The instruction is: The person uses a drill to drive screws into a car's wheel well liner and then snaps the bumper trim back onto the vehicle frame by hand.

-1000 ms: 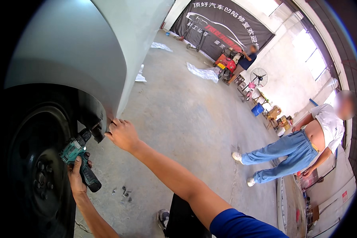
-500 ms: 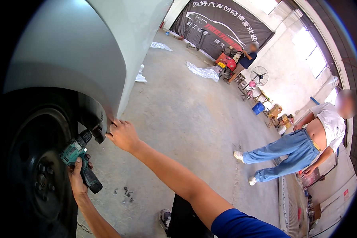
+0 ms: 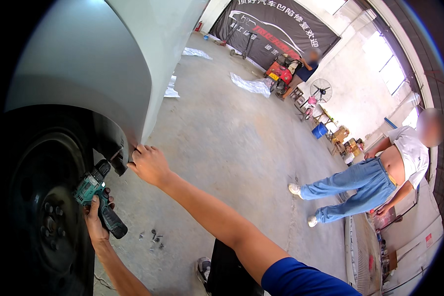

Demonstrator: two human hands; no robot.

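My left hand (image 3: 97, 217) is wrapped round the grip of a teal and black cordless drill (image 3: 90, 186). The drill points up toward the lower end of the wheel arch, beside the dark car wheel (image 3: 52, 222). What its tip touches is hard to make out. With bent fingers my right hand (image 3: 150, 165) grips the lower rear edge of the silver-grey car body panel (image 3: 84, 64), next to the dark wheel arch liner (image 3: 108, 140). Several small screws (image 3: 156, 238) lie on the floor to the right of the drill.
A person in jeans (image 3: 352, 182) stands at the right. Farther back, another person (image 3: 305, 71) is beside a red motor vehicle (image 3: 279, 71). Plastic sheeting (image 3: 251, 85), a standing fan (image 3: 321, 91) and a blue bucket (image 3: 319, 130) are on the concrete floor (image 3: 222, 138).
My view has shifted slightly, so the panel and background sit a little differently. Both hands keep their holds, and the drill stays by the wheel arch.
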